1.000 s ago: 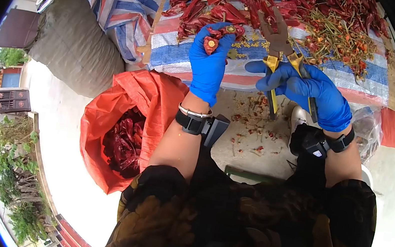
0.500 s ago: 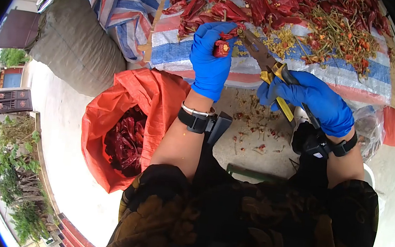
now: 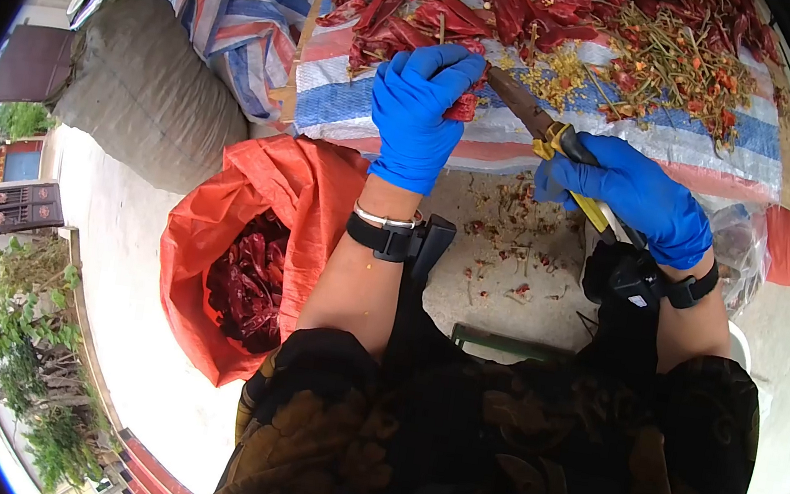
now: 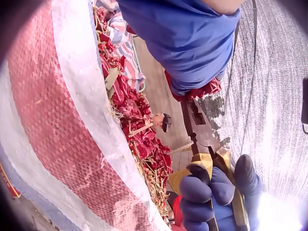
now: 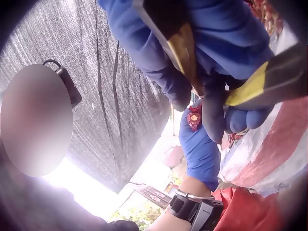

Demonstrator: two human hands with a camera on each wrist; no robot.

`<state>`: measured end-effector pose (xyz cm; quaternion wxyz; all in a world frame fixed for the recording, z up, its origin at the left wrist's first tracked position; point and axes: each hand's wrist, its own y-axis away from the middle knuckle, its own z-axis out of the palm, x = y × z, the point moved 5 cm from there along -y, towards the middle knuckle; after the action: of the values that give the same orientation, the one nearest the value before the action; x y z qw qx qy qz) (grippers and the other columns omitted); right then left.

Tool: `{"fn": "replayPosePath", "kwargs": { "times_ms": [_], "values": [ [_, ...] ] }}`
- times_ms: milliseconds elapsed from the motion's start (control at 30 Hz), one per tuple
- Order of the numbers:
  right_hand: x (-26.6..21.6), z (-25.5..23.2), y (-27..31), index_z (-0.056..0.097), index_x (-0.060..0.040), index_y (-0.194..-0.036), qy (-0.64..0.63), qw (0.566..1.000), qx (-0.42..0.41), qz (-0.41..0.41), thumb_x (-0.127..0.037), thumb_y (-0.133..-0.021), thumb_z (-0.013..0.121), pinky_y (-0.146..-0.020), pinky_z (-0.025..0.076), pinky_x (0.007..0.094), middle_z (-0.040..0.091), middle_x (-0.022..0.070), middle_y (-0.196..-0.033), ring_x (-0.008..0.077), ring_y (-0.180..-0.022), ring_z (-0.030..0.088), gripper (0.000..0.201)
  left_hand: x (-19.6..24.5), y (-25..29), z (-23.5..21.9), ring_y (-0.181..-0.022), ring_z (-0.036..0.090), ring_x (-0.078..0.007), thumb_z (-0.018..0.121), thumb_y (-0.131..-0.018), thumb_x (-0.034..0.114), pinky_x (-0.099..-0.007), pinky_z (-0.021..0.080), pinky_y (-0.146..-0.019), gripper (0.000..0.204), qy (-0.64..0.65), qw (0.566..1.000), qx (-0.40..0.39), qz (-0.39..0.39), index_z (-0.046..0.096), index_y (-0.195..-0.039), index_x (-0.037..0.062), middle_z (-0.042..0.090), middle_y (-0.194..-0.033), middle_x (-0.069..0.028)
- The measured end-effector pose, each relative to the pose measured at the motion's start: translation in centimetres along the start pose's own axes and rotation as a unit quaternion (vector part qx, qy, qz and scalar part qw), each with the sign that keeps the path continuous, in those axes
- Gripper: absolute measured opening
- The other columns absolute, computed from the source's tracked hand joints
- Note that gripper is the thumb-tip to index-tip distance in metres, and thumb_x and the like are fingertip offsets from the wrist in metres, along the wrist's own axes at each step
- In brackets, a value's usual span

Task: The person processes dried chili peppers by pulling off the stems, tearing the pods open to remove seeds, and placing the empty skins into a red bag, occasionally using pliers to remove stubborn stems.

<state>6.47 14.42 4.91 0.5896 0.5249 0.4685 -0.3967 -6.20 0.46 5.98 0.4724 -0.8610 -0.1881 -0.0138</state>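
Observation:
My left hand (image 3: 419,114), in a blue glove, grips dried red chili peppers (image 3: 463,108) over the near edge of a striped woven sheet (image 3: 334,102). The cut end of one pepper (image 5: 194,118) shows pale in the right wrist view. Opposite it, my gloved right hand (image 3: 639,196) holds pliers (image 3: 525,109) with yellow and black handles, their rusty nose pointing at the left hand. In the left wrist view the tips of the pliers (image 4: 199,127) meet the peppers (image 4: 206,90) below the left glove; the glove partly hides the peppers.
Red chilies (image 3: 467,20) are heaped across the sheet, with cut stems (image 3: 687,76) at right and yellow seeds (image 3: 560,78) nearer. An orange-red bag (image 3: 321,196) holding chilies stands at left, beside a full grey sack (image 3: 154,92). Scraps (image 3: 519,229) litter the floor.
The pliers have swung left from upright, their handles drawn closer together, and their tips have reached the peppers. My left hand has turned, so its back now covers more of the peppers.

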Motion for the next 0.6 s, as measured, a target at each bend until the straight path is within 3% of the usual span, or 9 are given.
{"fn": "replayPosePath", "kwargs": {
  "times_ms": [67, 133, 200, 267, 333, 367, 467, 533, 600],
  "values": [
    [-0.3, 0.1, 0.1, 0.058, 0.0017, -0.094, 0.013, 0.999, 0.020, 0.032, -0.028, -0.086, 0.055, -0.065, 0.045, 0.0241, 0.062, 0.0075, -0.080, 0.0120, -0.074, 0.058, 0.030, -0.1, 0.1, 0.1, -0.074, 0.057, -0.0229, 0.059, -0.056, -0.008, -0.0298, 0.046, -0.064, 0.038, -0.009, 1.000, -0.004, 0.003, 0.066, -0.087, 0.0112, 0.061, -0.085, -0.0066],
    [-0.3, 0.1, 0.0, 0.058, 0.0013, -0.093, 0.027, 0.997, 0.039, 0.064, -0.028, -0.085, 0.056, -0.061, 0.045, 0.0231, 0.062, 0.0069, -0.078, 0.0109, -0.070, 0.058, 0.030, -0.8, 0.5, 0.5, -0.075, 0.054, -0.0240, 0.063, -0.056, 0.002, -0.0332, 0.042, -0.064, 0.036, 0.045, 0.999, -0.003, -0.025, 0.065, -0.089, 0.0164, 0.059, -0.088, -0.0004],
    [0.1, 0.1, -0.1, 0.057, 0.0017, -0.086, 0.002, 0.995, 0.047, 0.086, -0.021, -0.084, 0.057, -0.057, 0.041, 0.0223, 0.058, 0.0049, -0.072, 0.0104, -0.062, 0.052, 0.023, -1.2, 0.8, 0.6, -0.078, 0.054, -0.0243, 0.062, -0.056, -0.001, -0.0334, 0.042, -0.067, 0.037, 0.058, 0.997, 0.005, -0.041, 0.065, -0.089, 0.0150, 0.059, -0.089, -0.0017],
    [0.4, 0.0, -0.1, 0.057, 0.0014, -0.089, -0.012, 0.996, 0.045, 0.076, -0.023, -0.084, 0.058, -0.055, 0.042, 0.0228, 0.059, 0.0060, -0.071, 0.0105, -0.060, 0.053, 0.025, -1.8, 1.1, 0.5, -0.080, 0.053, -0.0246, 0.061, -0.055, -0.003, -0.0336, 0.043, -0.069, 0.038, 0.069, 0.996, 0.014, -0.058, 0.064, -0.089, 0.0136, 0.059, -0.089, -0.0031],
    [0.2, -0.4, 0.2, 0.057, 0.0011, -0.092, -0.026, 0.997, 0.040, 0.064, -0.025, -0.084, 0.059, -0.054, 0.044, 0.0234, 0.060, 0.0071, -0.070, 0.0106, -0.059, 0.054, 0.028, -3.3, 1.1, -0.6, -0.083, 0.054, -0.0229, 0.058, -0.054, -0.010, -0.0324, 0.045, -0.073, 0.041, 0.102, 0.984, 0.052, -0.138, 0.063, -0.090, 0.0098, 0.058, -0.091, -0.0065],
    [0.0, -0.8, 0.6, 0.057, 0.0016, -0.091, -0.035, 0.997, 0.035, 0.062, -0.025, -0.084, 0.059, -0.054, 0.043, 0.0236, 0.060, 0.0071, -0.070, 0.0109, -0.059, 0.054, 0.027, -4.2, 1.2, -1.3, -0.084, 0.056, -0.0176, 0.056, -0.068, -0.013, -0.0273, 0.047, -0.075, 0.031, 0.137, 0.970, 0.088, -0.179, 0.059, -0.093, 0.0055, 0.058, -0.090, -0.0062],
    [-0.8, -1.3, 0.9, 0.057, 0.0032, -0.089, -0.039, 0.998, 0.006, 0.048, -0.023, -0.084, 0.058, -0.056, 0.044, 0.0237, 0.060, 0.0079, -0.074, 0.0120, -0.063, 0.055, 0.027, -6.0, 1.9, -1.5, -0.087, 0.055, -0.0166, 0.057, -0.071, -0.012, -0.0261, 0.046, -0.079, 0.028, 0.194, 0.943, 0.105, -0.251, 0.056, -0.093, 0.0048, 0.057, -0.095, -0.0058],
    [-1.2, -0.8, 0.7, 0.057, 0.0041, -0.092, -0.056, 0.998, -0.010, -0.022, -0.023, -0.086, 0.056, -0.061, 0.045, 0.0250, 0.060, 0.0090, -0.078, 0.0137, -0.068, 0.056, 0.027, -4.8, 1.8, -1.0, -0.089, 0.055, -0.0156, 0.058, -0.071, -0.013, -0.0265, 0.046, -0.081, 0.029, 0.230, 0.942, 0.101, -0.222, 0.055, -0.093, 0.0054, 0.056, -0.096, -0.0050],
    [-1.4, -0.1, 0.6, 0.057, 0.0041, -0.095, -0.063, 0.997, -0.031, -0.037, -0.022, -0.087, 0.054, -0.069, 0.045, 0.0269, 0.060, 0.0097, -0.082, 0.0152, -0.075, 0.057, 0.028, -3.6, 1.6, -0.6, -0.089, 0.055, -0.0157, 0.058, -0.071, -0.013, -0.0270, 0.045, -0.081, 0.028, 0.238, 0.948, 0.105, -0.186, 0.055, -0.093, 0.0051, 0.057, -0.095, -0.0049]
  ]
}}
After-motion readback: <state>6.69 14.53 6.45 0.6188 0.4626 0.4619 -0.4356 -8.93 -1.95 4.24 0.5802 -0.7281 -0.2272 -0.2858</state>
